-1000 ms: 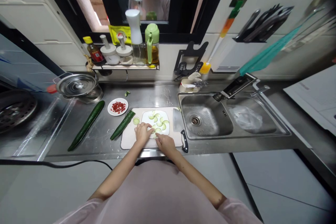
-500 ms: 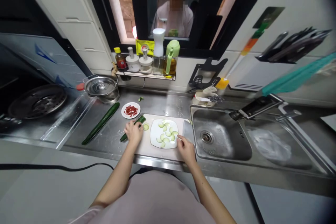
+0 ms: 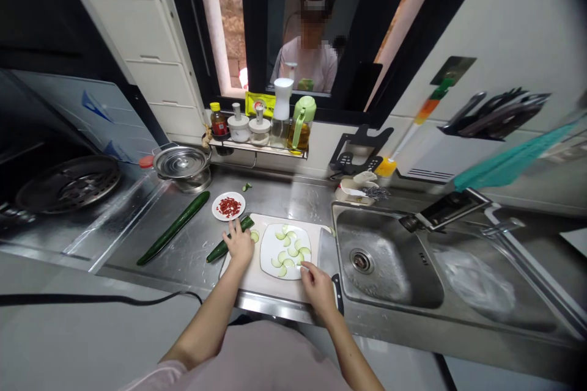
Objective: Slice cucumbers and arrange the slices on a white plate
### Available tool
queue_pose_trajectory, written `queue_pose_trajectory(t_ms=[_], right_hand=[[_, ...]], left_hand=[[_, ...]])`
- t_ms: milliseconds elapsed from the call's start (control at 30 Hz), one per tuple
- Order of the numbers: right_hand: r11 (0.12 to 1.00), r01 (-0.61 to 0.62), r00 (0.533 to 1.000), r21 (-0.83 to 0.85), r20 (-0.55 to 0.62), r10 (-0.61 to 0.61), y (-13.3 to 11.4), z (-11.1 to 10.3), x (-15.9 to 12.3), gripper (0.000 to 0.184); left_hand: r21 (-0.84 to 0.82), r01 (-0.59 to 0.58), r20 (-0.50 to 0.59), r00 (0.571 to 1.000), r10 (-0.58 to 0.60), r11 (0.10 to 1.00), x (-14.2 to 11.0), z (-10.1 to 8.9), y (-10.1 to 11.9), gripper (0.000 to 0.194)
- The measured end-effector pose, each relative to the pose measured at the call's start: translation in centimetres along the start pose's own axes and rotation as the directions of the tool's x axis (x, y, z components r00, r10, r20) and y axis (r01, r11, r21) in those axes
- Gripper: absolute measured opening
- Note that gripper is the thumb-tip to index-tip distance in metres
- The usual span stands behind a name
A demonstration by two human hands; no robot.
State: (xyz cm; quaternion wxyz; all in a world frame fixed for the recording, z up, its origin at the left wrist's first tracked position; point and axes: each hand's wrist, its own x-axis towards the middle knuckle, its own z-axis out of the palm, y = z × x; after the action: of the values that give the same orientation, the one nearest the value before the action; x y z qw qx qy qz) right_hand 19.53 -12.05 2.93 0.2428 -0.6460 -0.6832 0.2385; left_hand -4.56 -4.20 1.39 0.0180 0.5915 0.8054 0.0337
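Note:
My left hand (image 3: pixel 239 243) lies with fingers stretched out over a halved cucumber (image 3: pixel 215 252) at the left edge of a pale cutting board (image 3: pixel 261 282). A white plate (image 3: pixel 270 252) with several cucumber slices (image 3: pixel 288 248) sits on the board. My right hand (image 3: pixel 316 284) has curled fingers pinching the plate's near right rim. A cleaver (image 3: pixel 327 250) lies just right of that hand, its black handle toward me. One loose slice (image 3: pixel 254 236) lies on the board next to my left fingers.
A whole cucumber (image 3: pixel 174 228) and a small dish of red chilli (image 3: pixel 228 206) lie left of the board. A lidded pot (image 3: pixel 182 164) and stove (image 3: pixel 68 180) stand further left. The sink (image 3: pixel 380 256) is right of the board. A condiment shelf (image 3: pixel 266 128) is behind. A person's reflection shows in the window.
My left hand moved from the plate's slices to the halved cucumber. My right hand shifted from the plate's near edge to its near right rim. The view tilted up.

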Motion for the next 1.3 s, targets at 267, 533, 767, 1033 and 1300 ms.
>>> queue_pose_trajectory(t_ms=[267,533,767,1033,1300], right_hand=[[1.0,-0.012,1.0,0.01,0.015,0.011,0.2,-0.2,-0.2,0.043],[1.0,-0.004,0.999,-0.001,0.033,0.004,-0.4,-0.1,0.2,0.041],[1.0,0.002,0.999,-0.005,0.042,-0.002,-0.3,-0.1,0.5,0.041],[0.998,0.005,1.0,0.067,-0.007,-0.005,0.1,-0.5,0.8,0.042],[0.919,0.041,0.992,0.392,-0.125,0.009,-5.1,-4.8,7.5,0.035]], left_hand=[[-0.025,0.01,-0.005,1.0,-0.01,1.0,0.3,0.7,0.1,0.03],[-0.061,0.014,0.022,1.0,-0.013,0.998,1.0,0.9,0.2,0.03],[-0.094,-0.012,0.023,1.0,0.014,0.996,1.3,0.3,0.6,0.024],[-0.39,0.015,0.041,0.999,0.001,0.921,1.0,-2.7,0.3,0.012],[-0.964,0.208,0.242,0.946,0.216,0.168,2.4,-8.6,1.8,0.031]])
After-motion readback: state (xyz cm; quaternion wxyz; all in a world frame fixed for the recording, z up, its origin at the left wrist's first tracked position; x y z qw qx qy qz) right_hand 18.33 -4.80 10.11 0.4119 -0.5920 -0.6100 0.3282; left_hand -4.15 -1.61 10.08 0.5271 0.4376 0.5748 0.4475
